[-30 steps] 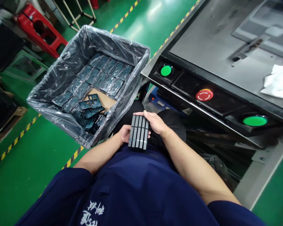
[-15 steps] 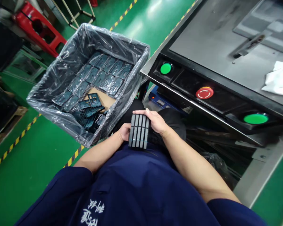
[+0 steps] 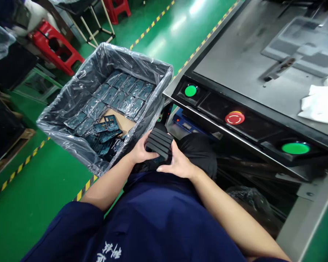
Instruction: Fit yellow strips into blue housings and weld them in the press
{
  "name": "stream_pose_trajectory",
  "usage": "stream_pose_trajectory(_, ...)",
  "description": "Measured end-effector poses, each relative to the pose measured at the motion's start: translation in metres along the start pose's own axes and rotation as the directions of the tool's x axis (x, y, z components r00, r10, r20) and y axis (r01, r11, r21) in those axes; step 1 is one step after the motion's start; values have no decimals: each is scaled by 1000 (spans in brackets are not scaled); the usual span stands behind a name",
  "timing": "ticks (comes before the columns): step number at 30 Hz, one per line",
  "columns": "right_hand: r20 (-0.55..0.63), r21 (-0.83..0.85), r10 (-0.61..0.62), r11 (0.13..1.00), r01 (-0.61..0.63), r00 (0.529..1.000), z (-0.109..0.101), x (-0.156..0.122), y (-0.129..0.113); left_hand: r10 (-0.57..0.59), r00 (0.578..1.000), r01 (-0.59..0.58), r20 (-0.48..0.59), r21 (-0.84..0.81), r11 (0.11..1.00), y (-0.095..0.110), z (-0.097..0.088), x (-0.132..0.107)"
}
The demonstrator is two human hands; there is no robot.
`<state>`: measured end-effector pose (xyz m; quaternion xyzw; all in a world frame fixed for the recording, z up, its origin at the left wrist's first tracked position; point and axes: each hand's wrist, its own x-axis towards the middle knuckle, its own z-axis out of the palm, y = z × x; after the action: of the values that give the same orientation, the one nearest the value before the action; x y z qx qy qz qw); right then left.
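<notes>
Between my two hands, above my lap, is a stack of dark plastic parts (image 3: 159,142), its ridged edges facing up. My left hand (image 3: 141,149) grips it from the left, thumb along the near side. My right hand (image 3: 180,160) closes on its right end, with the thumb reaching below. The far fingers of both hands are partly hidden behind the stack. Just left of my hands stands a bin lined with clear plastic (image 3: 62,105). Inside it, wrapped dark parts (image 3: 117,98) lie in rows, and loose dark frames (image 3: 109,125) are heaped near a piece of cardboard (image 3: 128,125).
To the right, a machine with a metal top (image 3: 224,54) carries green buttons (image 3: 190,91) and a red emergency stop button (image 3: 234,118) along its front. A white cloth (image 3: 321,102) lies on it. A red stool (image 3: 56,47) stands beyond the bin.
The stack has been turned and tipped, so its ridges now run across instead of lengthwise. My right hand has moved from its top edge to its right side; the left hand's grip has shifted.
</notes>
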<state>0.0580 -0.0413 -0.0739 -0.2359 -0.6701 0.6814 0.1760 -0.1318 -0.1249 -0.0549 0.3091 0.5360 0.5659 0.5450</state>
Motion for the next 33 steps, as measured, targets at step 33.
stream_pose_trajectory(33,-30,-528,-305,814,244,952,11,-16,42,388,803,-576,453,755,313,-38,-9,-18)
